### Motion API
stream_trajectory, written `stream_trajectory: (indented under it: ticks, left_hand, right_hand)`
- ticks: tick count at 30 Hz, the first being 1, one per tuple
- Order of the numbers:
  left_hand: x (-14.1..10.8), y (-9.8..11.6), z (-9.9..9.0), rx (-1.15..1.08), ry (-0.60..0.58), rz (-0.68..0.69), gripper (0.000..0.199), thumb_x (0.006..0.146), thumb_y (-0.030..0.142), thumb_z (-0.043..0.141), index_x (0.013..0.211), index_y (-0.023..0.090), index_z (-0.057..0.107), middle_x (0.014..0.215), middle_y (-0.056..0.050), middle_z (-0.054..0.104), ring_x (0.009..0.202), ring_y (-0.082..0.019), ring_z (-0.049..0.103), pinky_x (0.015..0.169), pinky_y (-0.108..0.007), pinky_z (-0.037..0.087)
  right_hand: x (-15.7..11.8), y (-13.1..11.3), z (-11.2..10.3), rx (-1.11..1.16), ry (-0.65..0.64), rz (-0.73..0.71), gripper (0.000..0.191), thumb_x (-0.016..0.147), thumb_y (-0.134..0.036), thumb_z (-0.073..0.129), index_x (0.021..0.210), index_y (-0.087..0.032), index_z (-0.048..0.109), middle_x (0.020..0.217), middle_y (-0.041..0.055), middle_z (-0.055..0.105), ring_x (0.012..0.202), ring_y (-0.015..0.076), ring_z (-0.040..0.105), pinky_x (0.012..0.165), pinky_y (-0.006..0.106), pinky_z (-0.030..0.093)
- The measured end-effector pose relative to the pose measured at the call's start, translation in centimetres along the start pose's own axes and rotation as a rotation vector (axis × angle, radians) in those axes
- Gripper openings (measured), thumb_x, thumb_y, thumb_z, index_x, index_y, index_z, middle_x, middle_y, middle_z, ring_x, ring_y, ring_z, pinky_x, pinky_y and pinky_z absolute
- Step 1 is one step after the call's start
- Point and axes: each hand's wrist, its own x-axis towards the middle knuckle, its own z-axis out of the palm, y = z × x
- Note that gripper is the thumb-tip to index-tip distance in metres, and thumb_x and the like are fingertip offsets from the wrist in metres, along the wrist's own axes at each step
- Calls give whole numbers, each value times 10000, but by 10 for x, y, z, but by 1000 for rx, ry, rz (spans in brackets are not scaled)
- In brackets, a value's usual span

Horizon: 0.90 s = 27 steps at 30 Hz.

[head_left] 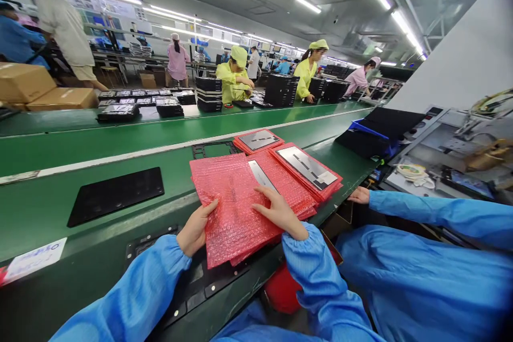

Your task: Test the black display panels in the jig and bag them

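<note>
A flat black rectangular plate (115, 196) is lying on the green conveyor belt (68, 256), left of the hands. The left hand (196, 227) is grasping the near edge of a pink bubble-wrap pouch (234, 208) above the belt, while the right hand (280, 214) is resting on it with spread, unclenched fingers. A silver-faced flat panel (260, 175) is showing at the pouch's far edge, just beside overlapping red bubble pouches (308, 168). A co-worker's blue-sleeved hand (359, 195) is reaching in from the right, apart from them.
</note>
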Motion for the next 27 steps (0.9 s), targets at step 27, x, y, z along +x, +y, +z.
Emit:
stream_trajectory:
  ticks: [27]
  left_hand:
    - [-89, 38, 18, -62, 225, -116, 405, 900, 197, 523, 1299, 140, 557, 949, -122, 741, 861, -304, 719, 817, -441, 605]
  right_hand:
    - [-23, -71, 38, 1309, -205, 446, 519, 686, -329, 732, 1167, -175, 614, 1170, 108, 675, 1029, 308, 654, 850, 440, 543]
